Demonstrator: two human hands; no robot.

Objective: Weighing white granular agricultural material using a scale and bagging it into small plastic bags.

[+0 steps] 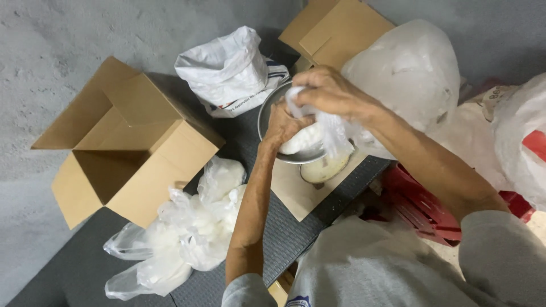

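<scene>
My left hand (282, 124) reaches into a round metal bowl (265, 116) and presses on a white lump in a thin plastic bag (307, 139). My right hand (330, 91) is above the bowl, pinching the gathered top of that clear bag. Both hands are closed on the bag. Under the bowl sits a scale with a pale dial (324, 169) on a sheet of brown cardboard (296, 193).
An open cardboard box (122, 148) lies at the left. Filled clear plastic bags (187, 227) are heaped beside it on a dark grey mat (79, 267). A white sack (227, 68), a large translucent bag (409, 68), folded cardboard (335, 28) and a red crate (421, 204) surround the bowl.
</scene>
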